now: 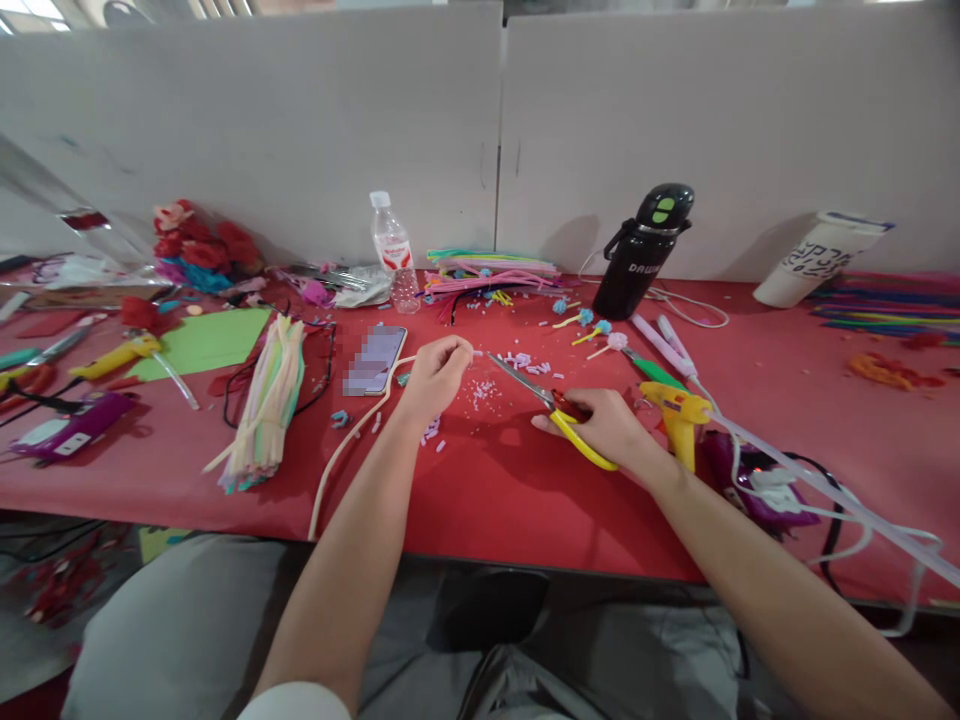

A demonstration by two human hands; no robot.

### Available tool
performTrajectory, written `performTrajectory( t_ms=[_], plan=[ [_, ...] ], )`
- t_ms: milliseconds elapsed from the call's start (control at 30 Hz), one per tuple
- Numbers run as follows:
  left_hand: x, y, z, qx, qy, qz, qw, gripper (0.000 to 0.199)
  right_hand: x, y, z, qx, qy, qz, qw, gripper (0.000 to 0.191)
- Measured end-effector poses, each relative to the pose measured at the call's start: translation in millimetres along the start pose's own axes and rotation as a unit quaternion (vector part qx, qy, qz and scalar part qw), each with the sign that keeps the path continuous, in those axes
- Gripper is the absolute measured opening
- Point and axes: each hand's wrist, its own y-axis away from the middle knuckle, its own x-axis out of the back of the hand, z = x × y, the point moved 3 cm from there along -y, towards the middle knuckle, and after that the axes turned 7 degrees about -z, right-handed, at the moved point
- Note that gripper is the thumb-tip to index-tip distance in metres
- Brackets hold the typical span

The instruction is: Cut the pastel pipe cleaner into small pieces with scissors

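Scissors (551, 401) sit in my right hand (606, 425), fingers curled around the handles, points aimed at my left hand (439, 370). There, fingers pinch the strip (352, 434) trailing to the table's (487, 510) near edge. From my feed, I can't tell whether the blades are parted; closing misaligned, they might nick a fingertip. My right forearm, drifting, could bump the glue gun (681, 410).

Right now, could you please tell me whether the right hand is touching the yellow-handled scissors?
Touching: the head view shows the right hand gripping the yellow-handled scissors by their handles.
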Motion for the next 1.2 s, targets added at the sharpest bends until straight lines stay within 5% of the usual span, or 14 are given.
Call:
performTrajectory(
  t_ms=[1200],
  plan=[
    [-5.1, 3, 10, -0.009, -0.052, -0.007, 0.999, 0.038, 0, -1, 3, 0.013, 0.034, 0.020, 0.999, 0.056]
  ],
)
